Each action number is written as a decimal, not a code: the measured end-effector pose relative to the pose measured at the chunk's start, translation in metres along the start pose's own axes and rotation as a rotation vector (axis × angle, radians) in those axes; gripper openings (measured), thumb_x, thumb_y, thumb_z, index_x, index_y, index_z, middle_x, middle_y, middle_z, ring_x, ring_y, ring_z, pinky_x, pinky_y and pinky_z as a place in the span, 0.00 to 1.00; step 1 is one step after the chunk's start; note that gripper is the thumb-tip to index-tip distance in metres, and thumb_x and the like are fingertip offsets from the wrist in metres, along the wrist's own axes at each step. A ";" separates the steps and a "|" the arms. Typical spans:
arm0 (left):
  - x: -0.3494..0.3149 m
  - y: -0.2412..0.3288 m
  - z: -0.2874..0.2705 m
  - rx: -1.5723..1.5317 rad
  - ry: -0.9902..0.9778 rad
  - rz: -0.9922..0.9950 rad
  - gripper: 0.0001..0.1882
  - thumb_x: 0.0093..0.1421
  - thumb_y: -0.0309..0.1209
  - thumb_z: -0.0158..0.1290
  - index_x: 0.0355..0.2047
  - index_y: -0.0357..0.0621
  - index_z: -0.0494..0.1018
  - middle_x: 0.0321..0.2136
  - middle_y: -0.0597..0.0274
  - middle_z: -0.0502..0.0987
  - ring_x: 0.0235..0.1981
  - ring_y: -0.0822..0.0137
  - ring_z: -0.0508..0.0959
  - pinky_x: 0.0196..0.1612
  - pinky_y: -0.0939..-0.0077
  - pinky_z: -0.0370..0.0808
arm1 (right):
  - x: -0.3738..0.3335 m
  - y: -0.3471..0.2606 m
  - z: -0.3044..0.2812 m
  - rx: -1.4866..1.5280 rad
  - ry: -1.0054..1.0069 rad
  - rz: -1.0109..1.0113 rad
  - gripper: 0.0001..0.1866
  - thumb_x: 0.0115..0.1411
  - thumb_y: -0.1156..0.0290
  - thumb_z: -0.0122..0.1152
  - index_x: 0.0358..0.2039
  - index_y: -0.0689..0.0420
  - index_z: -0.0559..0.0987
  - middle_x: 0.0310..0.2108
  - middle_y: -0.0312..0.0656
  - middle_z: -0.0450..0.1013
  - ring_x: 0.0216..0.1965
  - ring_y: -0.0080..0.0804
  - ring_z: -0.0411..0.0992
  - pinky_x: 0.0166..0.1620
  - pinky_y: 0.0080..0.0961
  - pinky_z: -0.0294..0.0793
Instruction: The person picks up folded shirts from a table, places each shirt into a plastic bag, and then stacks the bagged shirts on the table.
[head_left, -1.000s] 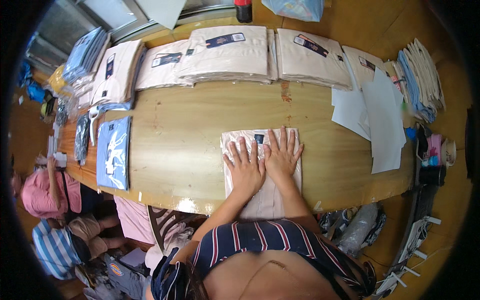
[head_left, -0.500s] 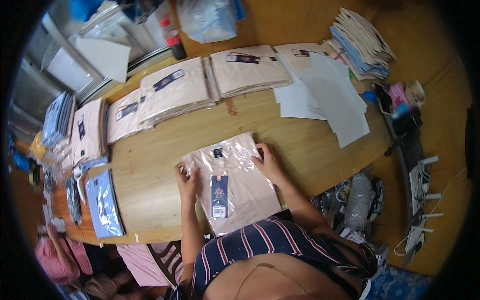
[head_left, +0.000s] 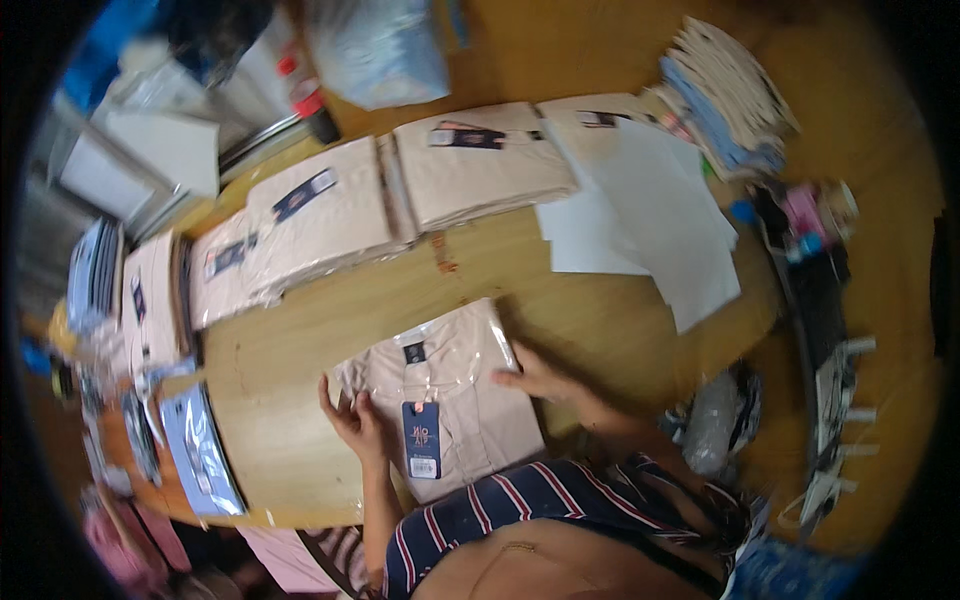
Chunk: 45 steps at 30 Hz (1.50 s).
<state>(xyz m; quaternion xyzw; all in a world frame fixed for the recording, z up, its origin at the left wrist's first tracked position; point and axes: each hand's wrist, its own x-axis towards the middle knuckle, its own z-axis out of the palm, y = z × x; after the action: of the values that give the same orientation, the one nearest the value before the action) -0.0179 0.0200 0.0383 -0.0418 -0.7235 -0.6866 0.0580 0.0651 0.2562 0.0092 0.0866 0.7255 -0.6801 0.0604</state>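
A folded pale pink shirt in a clear plastic bag (head_left: 465, 395) lies in front of me, collar end away from me and slightly tilted. A dark blue hang tag (head_left: 422, 440) shows on its front under the film. My left hand (head_left: 358, 425) is at the bag's left edge, with the corner between thumb and forefinger. Across from it, my right hand (head_left: 540, 378) grips the right edge, thumb on top and the other fingers mostly hidden. Glare crosses the film near the collar.
Bagged pink shirts in stacks (head_left: 320, 215) line the table's far edge. Bagged blue shirts (head_left: 202, 450) lie at left. White sheets (head_left: 650, 220) sit at far right, near a pile of folded garments (head_left: 725, 100). A cola bottle (head_left: 310, 105) stands behind. Another person's arm (head_left: 120, 520) shows lower left.
The whole view has shifted, so the table and shirt appear lower and a little left. My right thumb has slid slightly along the bag's edge. Both hands remain at the bag's sides.
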 end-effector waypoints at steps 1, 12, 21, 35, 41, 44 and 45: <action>0.002 -0.004 0.001 0.081 0.004 0.004 0.26 0.54 0.18 0.40 0.53 0.42 0.50 0.37 0.52 0.69 0.35 0.70 0.70 0.36 0.83 0.67 | -0.002 0.004 0.005 -0.041 0.010 -0.065 0.37 0.48 0.65 0.60 0.53 0.60 0.51 0.49 0.49 0.58 0.48 0.33 0.60 0.48 0.27 0.61; 0.000 -0.029 -0.007 0.524 0.078 0.118 0.10 0.50 0.27 0.46 0.34 0.46 0.69 0.30 0.59 0.70 0.25 0.58 0.72 0.28 0.71 0.69 | -0.005 0.009 0.007 0.293 -0.035 0.148 0.27 0.51 0.80 0.50 0.50 0.63 0.53 0.43 0.45 0.63 0.42 0.27 0.64 0.45 0.22 0.63; 0.001 -0.040 -0.010 0.455 0.096 0.115 0.11 0.51 0.22 0.43 0.35 0.43 0.70 0.31 0.56 0.71 0.30 0.59 0.73 0.33 0.74 0.70 | 0.007 0.012 0.001 0.274 -0.063 0.167 0.28 0.51 0.79 0.51 0.51 0.65 0.52 0.43 0.47 0.63 0.41 0.30 0.64 0.46 0.24 0.62; 0.000 -0.045 -0.009 0.342 0.070 0.083 0.16 0.48 0.17 0.38 0.34 0.42 0.70 0.33 0.53 0.72 0.34 0.59 0.73 0.37 0.73 0.68 | -0.005 0.012 0.012 0.208 0.159 0.105 0.28 0.49 0.80 0.52 0.50 0.65 0.55 0.41 0.47 0.66 0.37 0.30 0.67 0.42 0.23 0.67; 0.003 -0.074 -0.020 -0.114 0.152 -0.008 0.19 0.44 0.12 0.31 0.32 0.36 0.70 0.32 0.57 0.73 0.37 0.66 0.71 0.45 0.76 0.64 | 0.002 0.029 0.027 0.213 0.225 0.044 0.23 0.48 0.75 0.55 0.46 0.63 0.63 0.37 0.40 0.67 0.36 0.23 0.66 0.40 0.19 0.66; 0.004 -0.072 -0.033 0.061 0.285 0.132 0.11 0.50 0.15 0.37 0.29 0.35 0.69 0.30 0.57 0.73 0.33 0.69 0.71 0.38 0.80 0.65 | -0.013 0.026 0.038 0.270 0.075 -0.030 0.29 0.50 0.72 0.54 0.51 0.64 0.56 0.47 0.44 0.60 0.46 0.28 0.60 0.47 0.22 0.61; 0.005 -0.073 -0.030 0.045 0.277 0.100 0.10 0.50 0.16 0.38 0.29 0.35 0.69 0.29 0.59 0.73 0.31 0.71 0.70 0.37 0.81 0.65 | -0.027 0.025 0.041 0.270 0.095 -0.019 0.36 0.50 0.71 0.55 0.55 0.63 0.48 0.55 0.46 0.48 0.53 0.32 0.52 0.53 0.23 0.53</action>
<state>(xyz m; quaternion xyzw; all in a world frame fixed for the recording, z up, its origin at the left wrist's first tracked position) -0.0324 -0.0137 -0.0314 0.0186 -0.7210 -0.6655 0.1924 0.0954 0.2152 -0.0127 0.1191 0.6303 -0.7671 0.0074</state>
